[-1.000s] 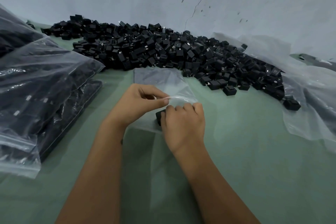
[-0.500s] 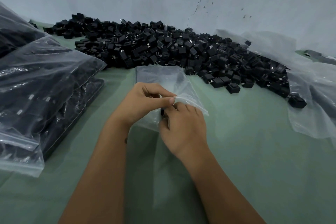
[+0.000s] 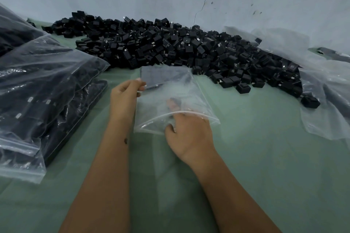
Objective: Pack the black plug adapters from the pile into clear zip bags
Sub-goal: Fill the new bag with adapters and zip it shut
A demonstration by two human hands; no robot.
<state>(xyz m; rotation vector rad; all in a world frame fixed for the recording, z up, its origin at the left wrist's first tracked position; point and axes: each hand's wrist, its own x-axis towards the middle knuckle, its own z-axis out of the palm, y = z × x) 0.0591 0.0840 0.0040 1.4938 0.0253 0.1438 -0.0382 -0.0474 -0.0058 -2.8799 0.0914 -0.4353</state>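
- Since a second ago, moved: right hand [image 3: 189, 134] from the bag's mouth to inside it, fingers pushed past the zip line; left hand [image 3: 124, 98] shifted out to the bag's left edge.
- Clear zip bag [image 3: 170, 89] lying on the green table [image 3: 265, 157], just in front of the pile of black plug adapters [image 3: 170, 47].
- Left hand pinching the bag's edge; right fingertips seemingly gripping a dark adapter [image 3: 175, 102] through the film, though blurred.
- Best done by keeping the mouth held wide, pushing the adapter deep toward the far corner, then releasing.
- Filled bags [image 3: 37, 100] stacked at left.
- Risk, probably: film clinging to fingers on withdrawal.
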